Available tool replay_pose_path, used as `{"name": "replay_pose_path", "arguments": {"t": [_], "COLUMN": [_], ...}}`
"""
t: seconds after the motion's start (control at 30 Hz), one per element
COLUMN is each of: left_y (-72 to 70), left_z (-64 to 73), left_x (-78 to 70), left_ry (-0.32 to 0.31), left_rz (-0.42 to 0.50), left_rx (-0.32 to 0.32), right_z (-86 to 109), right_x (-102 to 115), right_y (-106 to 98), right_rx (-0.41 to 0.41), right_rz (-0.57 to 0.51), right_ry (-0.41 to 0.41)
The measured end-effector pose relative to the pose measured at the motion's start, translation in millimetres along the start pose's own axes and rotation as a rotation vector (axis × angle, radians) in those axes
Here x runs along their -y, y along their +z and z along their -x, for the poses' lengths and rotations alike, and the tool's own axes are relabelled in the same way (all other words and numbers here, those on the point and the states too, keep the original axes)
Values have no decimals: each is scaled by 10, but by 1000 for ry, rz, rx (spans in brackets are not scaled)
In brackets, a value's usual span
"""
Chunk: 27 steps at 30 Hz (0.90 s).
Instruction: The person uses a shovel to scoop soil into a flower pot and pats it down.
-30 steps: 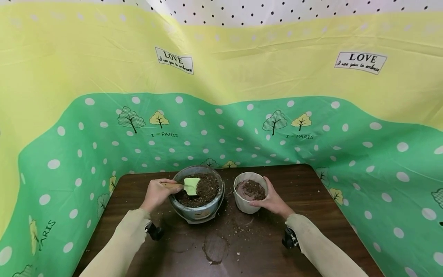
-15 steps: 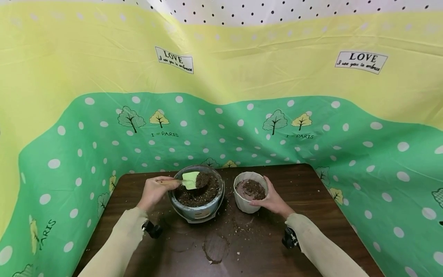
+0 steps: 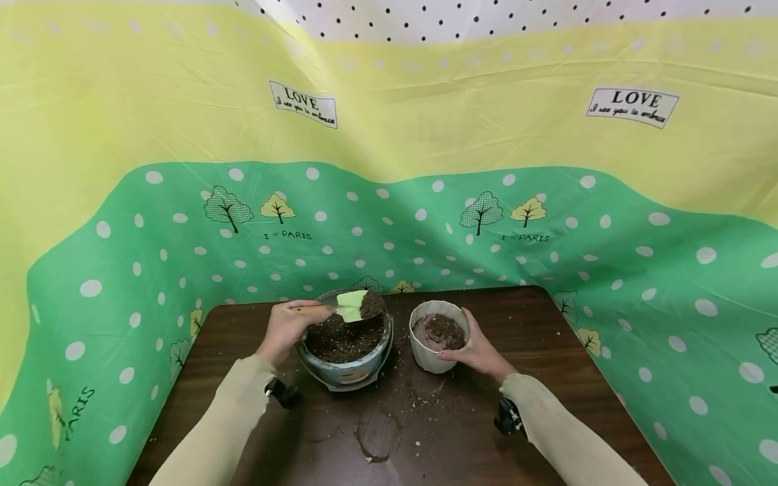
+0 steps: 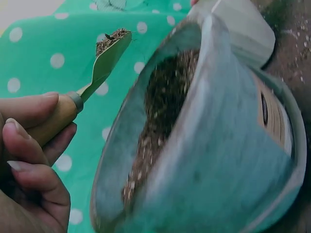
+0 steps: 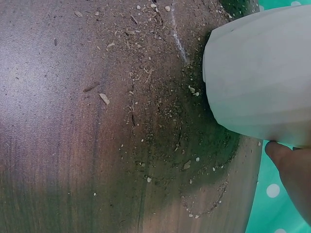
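Observation:
My left hand [image 3: 287, 329] grips the wooden handle of a small trowel [image 3: 350, 306] with a pale green blade. Dark soil [image 4: 112, 40] is heaped at the blade's tip, raised over a blue-grey pot [image 3: 348, 373]. In the left wrist view, the trowel [image 4: 104, 63] is clear of the pot's rim, and the fingers curl round its handle. Soil partly fills that pot. To its right stands a white faceted pot [image 3: 433, 361] with soil inside. My right hand [image 3: 477, 351] holds this white pot by its right side, thumb at the front rim; the other fingers are mostly hidden behind it.
Both pots stand on a dark wooden table [image 3: 516, 418]. Crumbs of soil and pale bits [image 5: 155, 97] are scattered in front of the white pot, and a ring-shaped soil mark [image 3: 378, 437] lies nearer. A green and yellow patterned curtain [image 3: 389, 229] encloses the table's back and sides.
From within the blue-grey pot, the trowel has risen with soil on its blade and shifted right, towards the pot's back rim. The right hand and white pot have stayed put.

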<state>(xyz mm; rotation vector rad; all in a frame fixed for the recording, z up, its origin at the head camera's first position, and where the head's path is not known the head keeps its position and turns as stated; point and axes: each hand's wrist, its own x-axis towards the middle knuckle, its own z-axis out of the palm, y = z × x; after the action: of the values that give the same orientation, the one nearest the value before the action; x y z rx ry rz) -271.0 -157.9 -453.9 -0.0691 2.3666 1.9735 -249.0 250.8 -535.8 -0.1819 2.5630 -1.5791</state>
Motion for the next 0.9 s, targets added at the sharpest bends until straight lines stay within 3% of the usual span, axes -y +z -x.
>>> {"name": "replay_pose_path", "arguments": {"t": [0.1, 0.33, 0.7, 0.9], "left_y": [121, 451, 920, 1134], "left_z": [-16, -40, -65, -79], "left_x": [-36, -105, -115, -114], "left_ry": [6, 30, 77, 63], "left_rz": [18, 34, 37, 38], "left_rx": [19, 46, 133, 168], "right_z": [28, -49, -54, -25], "right_x": [89, -109, -124, -115], "right_y": [-2, 46, 37, 25], "right_rx": [10, -12, -3, 11], "right_rz": [-16, 13, 31, 14], "right_ry": [5, -3, 22, 21]}}
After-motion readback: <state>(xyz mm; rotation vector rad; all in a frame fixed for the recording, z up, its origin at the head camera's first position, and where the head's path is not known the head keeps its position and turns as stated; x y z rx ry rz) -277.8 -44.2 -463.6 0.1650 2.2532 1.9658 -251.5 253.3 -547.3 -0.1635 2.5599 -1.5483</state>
